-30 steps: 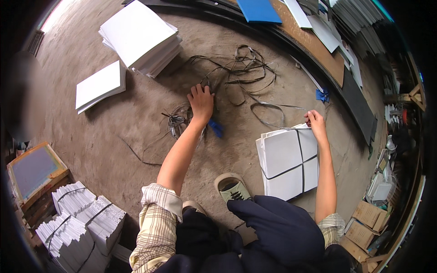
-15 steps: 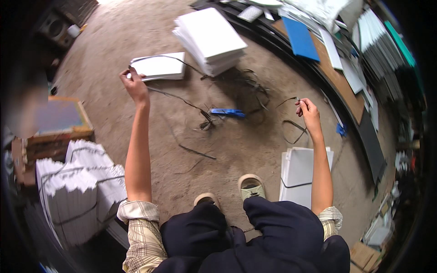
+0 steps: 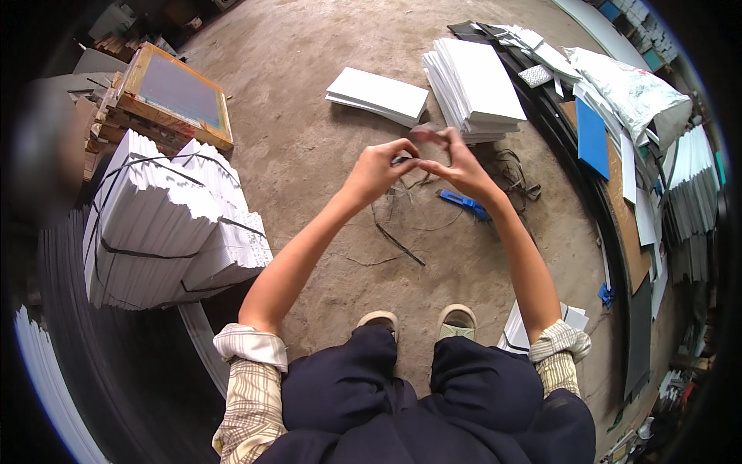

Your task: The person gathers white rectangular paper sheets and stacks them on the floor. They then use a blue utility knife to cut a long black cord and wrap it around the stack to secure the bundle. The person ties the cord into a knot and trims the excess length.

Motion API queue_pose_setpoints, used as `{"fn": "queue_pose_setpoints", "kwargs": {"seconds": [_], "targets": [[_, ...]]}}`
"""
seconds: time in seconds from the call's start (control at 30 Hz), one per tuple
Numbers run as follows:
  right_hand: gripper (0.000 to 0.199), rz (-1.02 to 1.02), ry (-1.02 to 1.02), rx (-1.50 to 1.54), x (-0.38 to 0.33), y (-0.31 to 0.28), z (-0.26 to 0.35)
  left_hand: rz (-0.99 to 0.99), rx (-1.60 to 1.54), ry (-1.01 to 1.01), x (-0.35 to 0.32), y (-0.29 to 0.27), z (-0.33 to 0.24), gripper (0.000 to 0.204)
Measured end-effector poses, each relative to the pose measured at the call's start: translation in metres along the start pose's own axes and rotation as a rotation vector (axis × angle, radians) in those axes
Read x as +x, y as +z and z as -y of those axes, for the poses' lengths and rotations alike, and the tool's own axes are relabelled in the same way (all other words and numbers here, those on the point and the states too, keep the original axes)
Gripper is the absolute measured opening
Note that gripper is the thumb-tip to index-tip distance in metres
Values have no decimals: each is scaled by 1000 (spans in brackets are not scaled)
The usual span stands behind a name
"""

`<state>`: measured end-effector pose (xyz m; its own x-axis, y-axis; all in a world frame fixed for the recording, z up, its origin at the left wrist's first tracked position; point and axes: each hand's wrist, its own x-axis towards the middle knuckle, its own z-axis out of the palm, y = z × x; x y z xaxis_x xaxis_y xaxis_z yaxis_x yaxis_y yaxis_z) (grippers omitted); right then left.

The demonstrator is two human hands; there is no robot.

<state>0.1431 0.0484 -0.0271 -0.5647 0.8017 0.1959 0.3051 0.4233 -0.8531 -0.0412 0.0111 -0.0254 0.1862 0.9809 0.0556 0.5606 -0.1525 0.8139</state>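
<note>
My left hand [image 3: 376,170] is closed in a pinch on a dark strap [image 3: 400,161], of which only a short piece shows. My right hand [image 3: 461,168] meets it, thumb at the left fingertips; its other fingers are smeared by motion. Both hands are above the floor, just nearer than a low stack of white boards [image 3: 376,91]. To its right stands a taller stack of white boards [image 3: 481,81]. Below the right wrist lies a long blue object [image 3: 464,203], partly covered by the forearm. Loose dark straps [image 3: 518,179] lie tangled beside it.
Strapped bundles of white boards [image 3: 158,224] stand at left, with a framed panel [image 3: 174,89] behind. A strapped white stack [image 3: 573,319] sits by my right forearm. Along the right are black strips [image 3: 568,174], a blue board [image 3: 591,139] and a white sack [image 3: 630,93].
My hands were far apart, the left at the low stack and the right holding a strap end; they have come together. The view has shifted, and the low stack appears farther right.
</note>
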Motion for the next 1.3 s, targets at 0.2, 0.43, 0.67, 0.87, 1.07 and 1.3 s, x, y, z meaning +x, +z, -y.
{"fn": "queue_pose_setpoints", "kwargs": {"seconds": [0.2, 0.43, 0.67, 0.87, 1.07, 1.3], "targets": [[28, 130, 198, 103, -7, -3, 6, 124, -59, 235, -9, -2, 9, 22], [19, -42, 270, 131, -47, -88, 2, 32, 60, 125, -18, -51, 60, 22], [12, -380, 244, -46, -84, -184, 1, -107, 223, 152, -39, -99, 83, 26], [17, -437, 177, -129, -90, -213, 13, -273, 159, 281, -27, -124, 70, 22], [18, -417, 311, -277, -128, -235, -26, -531, 154, -10, -50, -157, 118, 32], [28, -543, 544, -530, -192, -206, -122, -561, 228, -349, -109, -139, 221, 42]]}}
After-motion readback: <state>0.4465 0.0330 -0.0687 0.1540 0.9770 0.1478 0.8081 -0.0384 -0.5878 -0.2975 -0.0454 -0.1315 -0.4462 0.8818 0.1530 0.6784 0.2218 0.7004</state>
